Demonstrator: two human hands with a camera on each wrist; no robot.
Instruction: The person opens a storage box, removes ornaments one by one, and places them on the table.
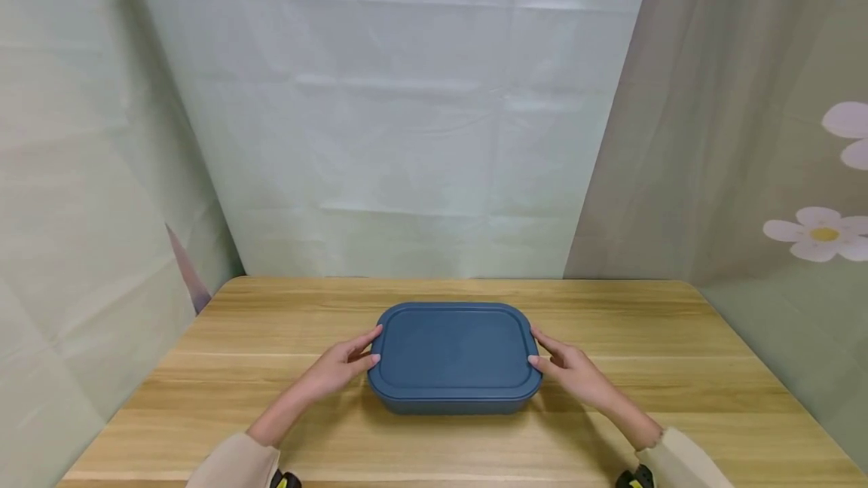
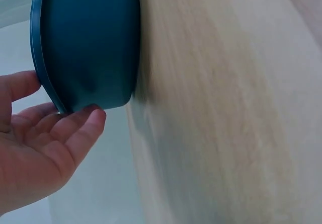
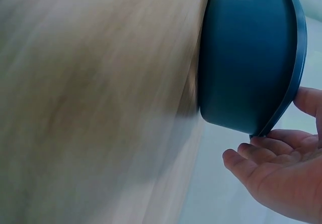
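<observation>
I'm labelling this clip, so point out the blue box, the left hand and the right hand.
blue box [image 1: 453, 352]: head view, middle of its lid.
left hand [image 1: 335, 369]: head view, back of the hand.
right hand [image 1: 575, 371]: head view, back of the hand.

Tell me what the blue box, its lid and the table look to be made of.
Box: likely plastic or silicone, matte dark blue, smooth with soft sheen and rounded moulded corners.
Lid: same matte blue material, with a raised moulded border.
Table: light wood or wood-look laminate; grain lines show, satin finish. Which one cannot be told.
</observation>
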